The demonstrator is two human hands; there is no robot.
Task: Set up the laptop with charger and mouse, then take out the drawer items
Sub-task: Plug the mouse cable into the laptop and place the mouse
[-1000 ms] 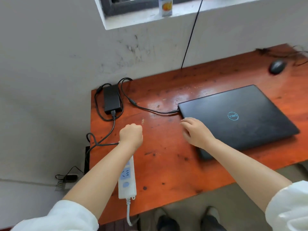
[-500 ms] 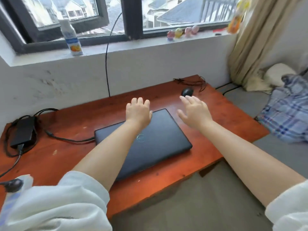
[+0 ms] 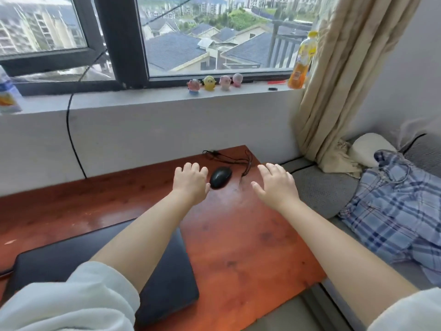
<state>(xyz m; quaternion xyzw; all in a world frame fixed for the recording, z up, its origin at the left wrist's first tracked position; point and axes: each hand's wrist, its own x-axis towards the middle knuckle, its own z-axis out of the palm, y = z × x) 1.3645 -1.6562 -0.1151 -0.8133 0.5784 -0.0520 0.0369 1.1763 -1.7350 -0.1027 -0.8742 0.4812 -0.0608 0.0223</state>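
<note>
Beneath a window overlooking rooftops, a red-brown wooden desk (image 3: 250, 235) holds a closed black laptop (image 3: 171, 278) at its near left. Both hands reach toward a black mouse (image 3: 220, 177) lying near the far edge, left hand (image 3: 191, 182) just beside it, right hand (image 3: 276, 185) further off, fingers spread, gripping nothing.

We can read no text anywhere: the labels on the bottle (image 3: 301, 65) at two o'clock and the carton (image 3: 7, 96) at nine o'clock are too blurred.

Bright window (image 3: 214, 37) daylight — edges warped
</note>
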